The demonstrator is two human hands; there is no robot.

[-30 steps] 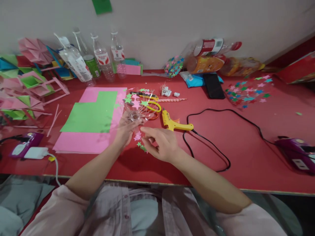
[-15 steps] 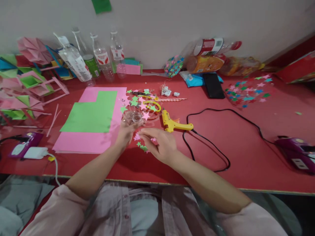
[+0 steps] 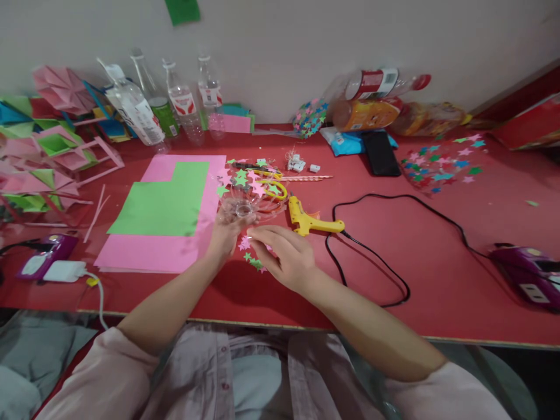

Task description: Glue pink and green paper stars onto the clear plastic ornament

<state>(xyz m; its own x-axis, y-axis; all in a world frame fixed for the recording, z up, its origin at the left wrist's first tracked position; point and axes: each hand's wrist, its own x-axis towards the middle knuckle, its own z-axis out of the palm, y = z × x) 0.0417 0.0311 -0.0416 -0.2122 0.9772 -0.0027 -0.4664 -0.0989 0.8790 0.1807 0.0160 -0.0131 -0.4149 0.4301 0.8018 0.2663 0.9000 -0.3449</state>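
Observation:
My left hand (image 3: 224, 233) is closed round a clear plastic bottle top (image 3: 244, 209), its round neck facing me. The bottle top is cut into strips that fan outward, with pink and green paper stars on their ends. Close beside it, my right hand (image 3: 285, 255) has its thumb and fingertips pinched together; what they hold, if anything, is too small to make out. Below the fingertips, small loose pink and green stars (image 3: 252, 261) lie on the red table (image 3: 280, 312). A yellow glue gun (image 3: 306, 221) rests just beyond my right hand.
Yellow-handled scissors (image 3: 280, 188) lie partly under the strips. Green paper (image 3: 161, 204) on pink sheets is at left, with paper models (image 3: 56, 146) behind. Upright bottles (image 3: 186, 105) line the wall. A black cord (image 3: 402, 195) loops at right, below a phone (image 3: 380, 153) and another star-covered piece (image 3: 441, 166).
The bottle top has turned slightly in my left hand, and its stars and strips have shifted. My right hand stays nearly in place, still pinched.

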